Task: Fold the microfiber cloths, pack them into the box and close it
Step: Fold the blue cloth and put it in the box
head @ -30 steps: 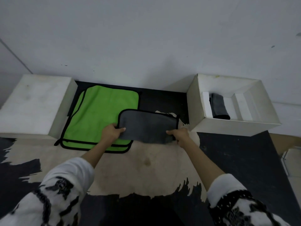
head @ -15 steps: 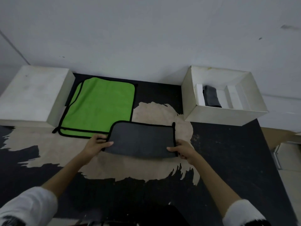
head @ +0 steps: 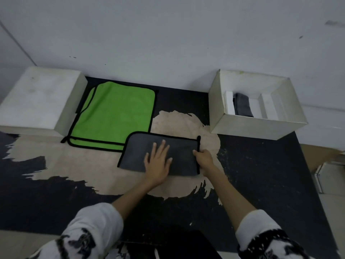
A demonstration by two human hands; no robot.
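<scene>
Folding is in hand: the grey cloth lies mid-mat, overlapping the green cloth's near corner; left hand presses it flat, fingers spread; right hand pinches its right edge; next, likely carry that edge leftward; the box waits at the mat's far-right corner.

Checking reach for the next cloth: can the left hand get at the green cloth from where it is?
Probably yes. The left hand lies flat on the grey cloth, and the green cloth lies uncovered just beyond, with nothing between them.
</scene>
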